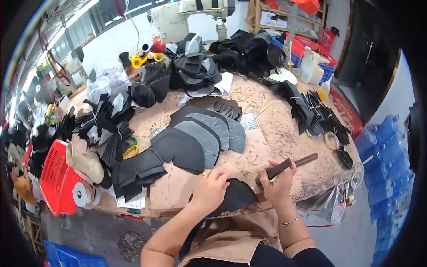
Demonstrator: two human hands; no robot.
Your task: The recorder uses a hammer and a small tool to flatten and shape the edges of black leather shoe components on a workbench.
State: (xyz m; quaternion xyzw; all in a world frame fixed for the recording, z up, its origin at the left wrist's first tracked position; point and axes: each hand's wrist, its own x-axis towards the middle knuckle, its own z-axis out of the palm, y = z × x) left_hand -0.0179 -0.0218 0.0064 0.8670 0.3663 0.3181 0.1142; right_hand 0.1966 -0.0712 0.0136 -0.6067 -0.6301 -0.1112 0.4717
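black leather piece (238,196) lies at the workbench's (275,133) near edge, pinned flat under the left hand's (211,189) spread fingers. right hand (276,181) fist-grips a dark hammer-like tool (284,166), mid-pounding apparently; the next strike needs fingers clear. fanned grey cut panels (202,138) crowd just beyond.

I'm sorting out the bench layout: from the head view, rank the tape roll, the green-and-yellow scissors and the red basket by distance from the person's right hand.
1. Tape roll: nearest the right hand, up and to its right near the table edge.
2. Green-and-yellow scissors: across the table to the left, past the grey cut pieces.
3. Red basket: farthest, at the table's left edge.
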